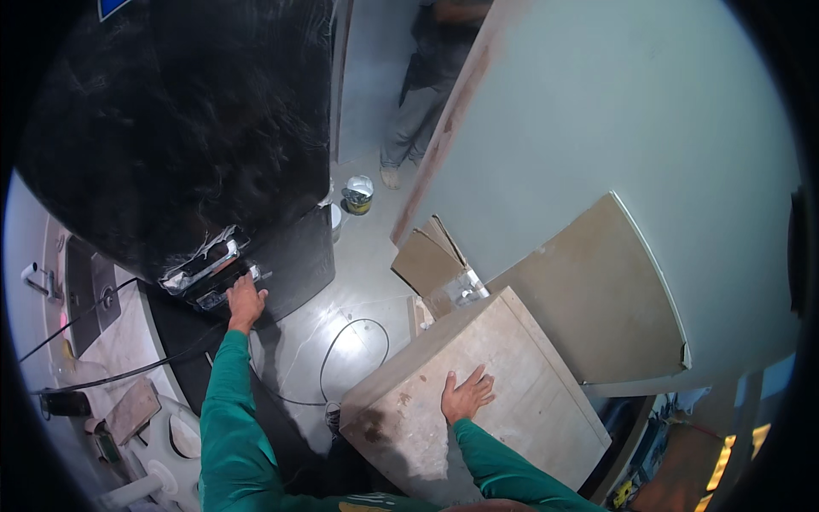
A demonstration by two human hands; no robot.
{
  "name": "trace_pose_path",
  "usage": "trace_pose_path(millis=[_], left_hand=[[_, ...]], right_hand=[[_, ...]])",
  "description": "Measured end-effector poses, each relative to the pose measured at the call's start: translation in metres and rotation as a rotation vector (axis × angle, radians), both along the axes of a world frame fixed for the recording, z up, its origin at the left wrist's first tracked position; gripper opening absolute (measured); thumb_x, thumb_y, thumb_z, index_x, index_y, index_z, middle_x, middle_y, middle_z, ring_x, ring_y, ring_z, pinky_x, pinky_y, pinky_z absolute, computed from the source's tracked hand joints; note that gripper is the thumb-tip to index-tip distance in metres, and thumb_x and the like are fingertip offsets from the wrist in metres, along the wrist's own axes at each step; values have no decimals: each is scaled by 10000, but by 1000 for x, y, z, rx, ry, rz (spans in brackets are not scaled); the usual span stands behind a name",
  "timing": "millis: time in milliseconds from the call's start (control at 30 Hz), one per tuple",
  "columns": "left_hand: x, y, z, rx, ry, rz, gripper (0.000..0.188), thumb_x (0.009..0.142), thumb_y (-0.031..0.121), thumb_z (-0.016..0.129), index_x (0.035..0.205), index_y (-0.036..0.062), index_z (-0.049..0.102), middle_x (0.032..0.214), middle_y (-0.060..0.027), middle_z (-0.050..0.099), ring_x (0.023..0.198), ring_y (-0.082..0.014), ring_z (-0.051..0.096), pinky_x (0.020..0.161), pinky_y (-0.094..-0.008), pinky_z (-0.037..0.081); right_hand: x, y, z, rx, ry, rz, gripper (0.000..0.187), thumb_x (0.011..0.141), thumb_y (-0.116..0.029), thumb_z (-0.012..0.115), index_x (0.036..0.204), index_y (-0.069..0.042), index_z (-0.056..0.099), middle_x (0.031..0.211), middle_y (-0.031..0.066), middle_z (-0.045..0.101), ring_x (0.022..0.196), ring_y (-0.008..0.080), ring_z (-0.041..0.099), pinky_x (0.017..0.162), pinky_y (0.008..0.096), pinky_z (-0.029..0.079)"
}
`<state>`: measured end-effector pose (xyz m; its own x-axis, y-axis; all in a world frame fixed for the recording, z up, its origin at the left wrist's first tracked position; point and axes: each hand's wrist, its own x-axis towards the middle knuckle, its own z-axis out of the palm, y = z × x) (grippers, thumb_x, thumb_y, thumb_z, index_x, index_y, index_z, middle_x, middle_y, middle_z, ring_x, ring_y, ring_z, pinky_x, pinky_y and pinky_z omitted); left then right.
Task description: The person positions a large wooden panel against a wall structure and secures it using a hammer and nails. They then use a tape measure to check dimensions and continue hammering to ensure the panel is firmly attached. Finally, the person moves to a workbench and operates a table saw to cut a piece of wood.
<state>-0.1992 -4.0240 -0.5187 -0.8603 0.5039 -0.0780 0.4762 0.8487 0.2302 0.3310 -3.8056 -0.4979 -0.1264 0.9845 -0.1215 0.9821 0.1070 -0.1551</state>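
My left hand point(246, 303) reaches to a tall black refrigerator point(196, 119), partly covered in clear plastic film. Its fingers are stretched out and lie against the lower door's edge, just below a silver handle point(213, 266) with torn film around it. Whether the fingertips hook over anything is hard to see. My right hand point(467, 394) rests palm down, fingers spread, on the top of a pale wooden box point(529, 401). A dark stain and worn patches mark the box's near left corner. Both my forearms are in green sleeves.
A black cable point(322, 367) loops on the tiled floor. Beyond stand a paint bucket point(358, 194), an opened cardboard box point(429, 256) and a person point(418, 102). A brown board point(597, 290) leans on the right wall. At left are a sink point(92, 286) and a white plastic chair point(175, 465).
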Motion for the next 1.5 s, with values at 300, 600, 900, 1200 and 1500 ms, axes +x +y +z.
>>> trace_pose_path(millis=[300, 600, 900, 1200, 1500], left_hand=[[-16, 7, 12, -176, -177, 64, 627, 969, 484, 673, 1417, 61, 551, 1430, -172, 601, 1380, -337, 528, 1143, -608, 347], [-54, -4, -42, -165, -328, 93, 552, 1099, 506, 336, 1471, 160, 553, 1493, -153, 578, 1411, -438, 478, 1180, -610, 297], [-66, 4, -46, -213, -363, 103, 537, 1117, 522, 273, 1502, 251, 533, 1592, -49, 507, 1468, -449, 429, 1206, -645, 257], [-66, -4, -51, -218, -429, 98, 572, 1118, 516, 278, 1515, 200, 540, 1597, -84, 508, 1481, -400, 441, 1212, -613, 270], [-54, 2, -31, -136, -331, 92, 531, 1116, 484, 316, 1452, 202, 614, 1537, -100, 571, 1433, -394, 500, 1185, -575, 337]], right_hand=[[2, -6, -3, 35, 26, 1, 928, 1002, -575, 521, 1640, 12, 189, 1597, 359, 306, 1562, 469, 152, 1213, 733, 81], [4, -10, -4, 27, -4, 0, 938, 998, -594, 505, 1640, 16, 197, 1603, 356, 308, 1566, 463, 160, 1211, 740, 96], [3, -7, -10, 43, -19, 1, 938, 1007, -614, 481, 1645, 12, 197, 1597, 354, 310, 1566, 474, 147, 1198, 756, 108], [14, 12, 18, -274, -5, 36, 1020, 980, -618, 547, 1659, 23, 137, 1660, 337, 202, 1569, 483, 123, 1209, 713, 191], [29, 42, 32, -462, -75, 182, 1099, 918, -599, 674, 1664, -2, 131, 1611, 344, 221, 1515, 502, 211, 1172, 638, 321]])
